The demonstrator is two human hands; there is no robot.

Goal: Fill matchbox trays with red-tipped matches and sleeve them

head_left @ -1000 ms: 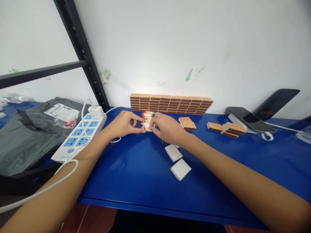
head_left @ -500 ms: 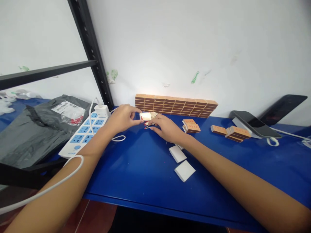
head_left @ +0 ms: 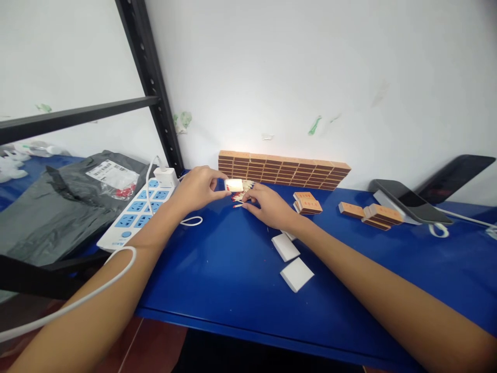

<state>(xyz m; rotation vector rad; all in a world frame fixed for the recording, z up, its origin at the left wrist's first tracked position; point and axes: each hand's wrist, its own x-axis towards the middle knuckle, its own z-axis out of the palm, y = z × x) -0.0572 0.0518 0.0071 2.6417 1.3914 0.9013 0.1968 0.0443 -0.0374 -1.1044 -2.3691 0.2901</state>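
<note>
My left hand [head_left: 200, 189] pinches a small white matchbox tray [head_left: 234, 185] between thumb and fingers, with a little red showing at its left end. Behind and beneath the tray lies a loose pile of red-headed matches [head_left: 247, 186]. At the near side of that pile, my right hand [head_left: 267, 208] is closed with thumb and fingertips together. A match [head_left: 238, 204] sticks out from its fingertips, red head to the left; whether others are in the pinch is hidden. Two white trays [head_left: 297, 274] rest nearer me, with another partly under my right wrist.
Stacked matchboxes [head_left: 285, 172] form a low wall at the back. More matchboxes [head_left: 308, 203] sit right of my hand, others [head_left: 382, 213] farther right beside a phone on a stand [head_left: 411, 199]. A power strip [head_left: 135, 212] with white cables and a grey bag [head_left: 77, 207] are at left.
My right fingertips have drawn slightly back from the tray, leaving more of it and the match pile visible. The left hand still holds the tray. The whole view has shifted slightly.
</note>
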